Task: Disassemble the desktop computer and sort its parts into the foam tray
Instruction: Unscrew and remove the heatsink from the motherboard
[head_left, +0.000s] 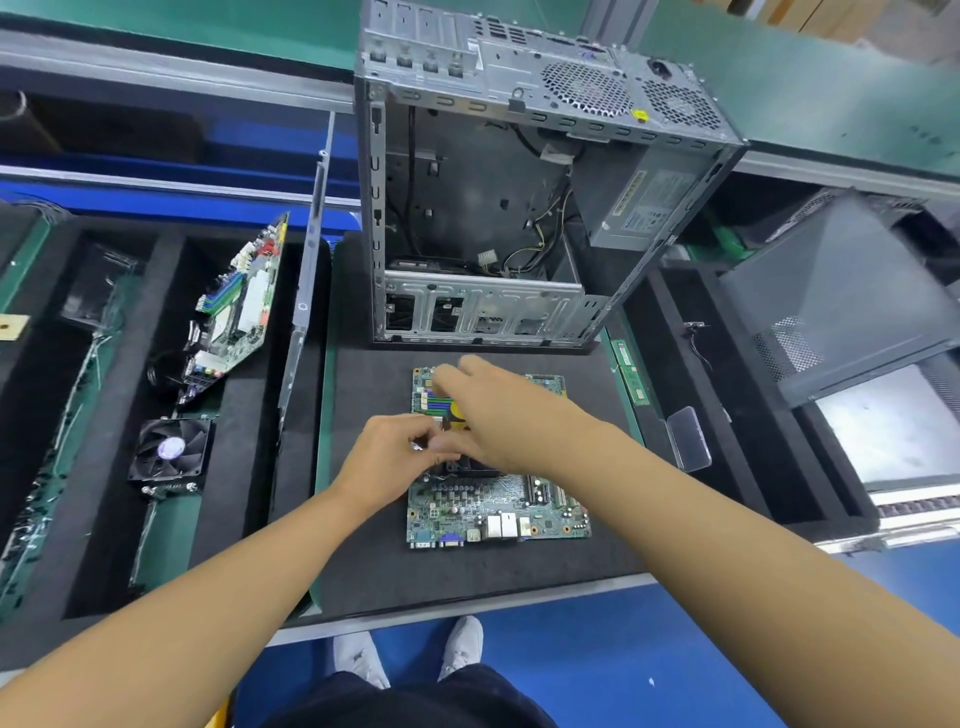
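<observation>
Both hands are held over the circuit board (493, 512), which lies flat on the black mat (363, 571) towards its front edge, before the opened computer case (483, 208). A small shiny part (418, 446) at the board's middle is pinched by the left hand (395, 452). The right hand (504, 410) is stretched out, blurred, with nothing seen in it. The board should be steadied with flat fingers while the part is eased free, not forced, then carried to the foam tray (244, 441) beside the mat's left edge.
</observation>
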